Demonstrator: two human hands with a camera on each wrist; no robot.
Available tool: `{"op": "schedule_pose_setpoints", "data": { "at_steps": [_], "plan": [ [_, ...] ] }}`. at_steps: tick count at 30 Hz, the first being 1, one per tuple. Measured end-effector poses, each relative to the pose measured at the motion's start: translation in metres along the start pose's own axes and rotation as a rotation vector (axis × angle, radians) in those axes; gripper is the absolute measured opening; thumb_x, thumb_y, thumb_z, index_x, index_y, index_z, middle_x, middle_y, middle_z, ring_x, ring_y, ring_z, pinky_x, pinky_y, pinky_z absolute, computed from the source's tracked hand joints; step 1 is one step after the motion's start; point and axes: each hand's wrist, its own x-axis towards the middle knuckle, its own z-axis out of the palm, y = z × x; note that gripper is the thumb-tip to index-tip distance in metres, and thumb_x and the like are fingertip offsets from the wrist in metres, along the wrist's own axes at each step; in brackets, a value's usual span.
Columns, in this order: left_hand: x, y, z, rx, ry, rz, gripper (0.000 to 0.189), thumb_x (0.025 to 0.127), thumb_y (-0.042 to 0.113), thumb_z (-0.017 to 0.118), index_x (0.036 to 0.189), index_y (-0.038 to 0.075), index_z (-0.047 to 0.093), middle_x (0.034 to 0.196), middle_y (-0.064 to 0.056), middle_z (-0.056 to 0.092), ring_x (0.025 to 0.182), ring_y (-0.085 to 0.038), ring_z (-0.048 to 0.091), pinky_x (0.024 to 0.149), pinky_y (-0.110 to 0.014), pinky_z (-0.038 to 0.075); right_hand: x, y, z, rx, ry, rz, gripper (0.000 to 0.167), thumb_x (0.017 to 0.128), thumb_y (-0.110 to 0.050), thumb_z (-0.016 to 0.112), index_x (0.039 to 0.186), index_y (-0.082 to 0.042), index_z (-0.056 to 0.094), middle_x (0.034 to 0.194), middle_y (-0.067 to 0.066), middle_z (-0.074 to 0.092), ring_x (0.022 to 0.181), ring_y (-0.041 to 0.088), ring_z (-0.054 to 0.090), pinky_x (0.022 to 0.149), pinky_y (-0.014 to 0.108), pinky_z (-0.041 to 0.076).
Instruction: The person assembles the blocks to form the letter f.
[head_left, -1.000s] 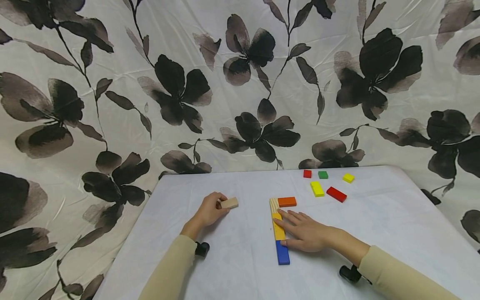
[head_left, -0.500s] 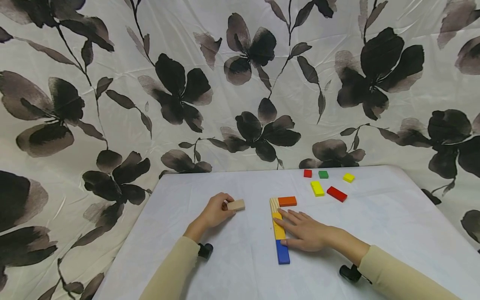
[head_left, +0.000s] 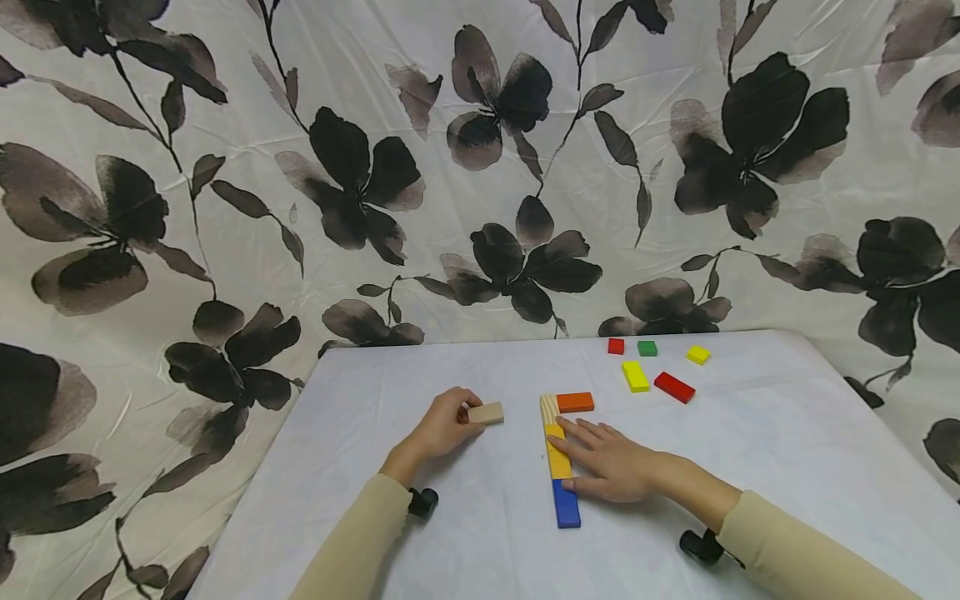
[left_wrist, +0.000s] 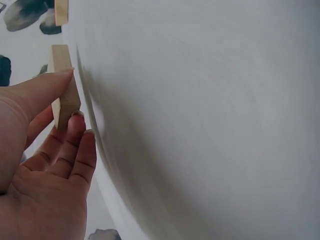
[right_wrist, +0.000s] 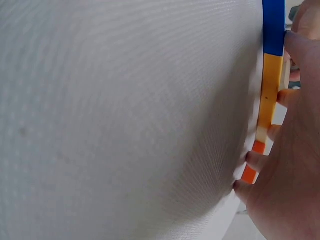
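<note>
My left hand pinches a plain wooden block between thumb and fingers, left of a row of blocks on the table. In the left wrist view the same wooden block shows its long side, thumb across it. The row runs front to back: a blue block, a yellow-orange block, then a pale striped wooden block. An orange block lies against the far end, on its right. My right hand rests with spread fingers on the row, fingertips on the yellow-orange block and thumb at the blue one.
Behind the right hand lie loose blocks: a small red one, a green one, a small yellow one, a longer yellow one and a longer red one. A floral cloth hangs behind the white table.
My left hand has moved right with the wooden block, closer to the row. My right hand and the other blocks have stayed in place.
</note>
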Motion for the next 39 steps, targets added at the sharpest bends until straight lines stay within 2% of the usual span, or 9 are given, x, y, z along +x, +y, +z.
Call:
{"op": "schedule_pose_setpoints", "data": {
  "at_steps": [13, 26, 39],
  "plan": [
    [0.013, 0.009, 0.012, 0.011, -0.063, 0.041, 0.029, 0.091, 0.006, 0.078, 0.118, 0.002, 0.066, 0.101, -0.005, 0.06, 0.085, -0.015, 0.053, 0.074, -0.028, 0.048, -0.001, -0.003, -0.003, -0.005, 0.005, -0.011, 0.075, 0.102, -0.065, 0.043, 0.163, -0.023, 0.031, 0.171, 0.011, 0.015, 0.155, 0.042, 0.017, 0.12, 0.066, 0.016],
    [0.029, 0.02, 0.025, 0.031, -0.085, -0.006, 0.029, 0.092, 0.01, 0.077, 0.119, 0.006, 0.066, 0.102, -0.002, 0.06, 0.087, -0.014, 0.053, 0.076, -0.027, 0.047, -0.001, -0.002, -0.002, 0.01, 0.011, -0.024, 0.076, 0.102, -0.065, 0.044, 0.163, -0.023, 0.031, 0.171, 0.012, 0.015, 0.155, 0.043, 0.016, 0.12, 0.068, 0.014],
    [0.039, 0.021, 0.032, 0.04, -0.082, -0.007, 0.028, 0.092, 0.009, 0.077, 0.118, 0.005, 0.067, 0.102, -0.002, 0.06, 0.087, -0.015, 0.053, 0.076, -0.028, 0.048, -0.001, -0.001, -0.002, -0.003, -0.007, -0.012, 0.075, 0.102, -0.065, 0.042, 0.163, -0.023, 0.03, 0.172, 0.011, 0.014, 0.155, 0.041, 0.015, 0.121, 0.066, 0.015]
  ]
}}
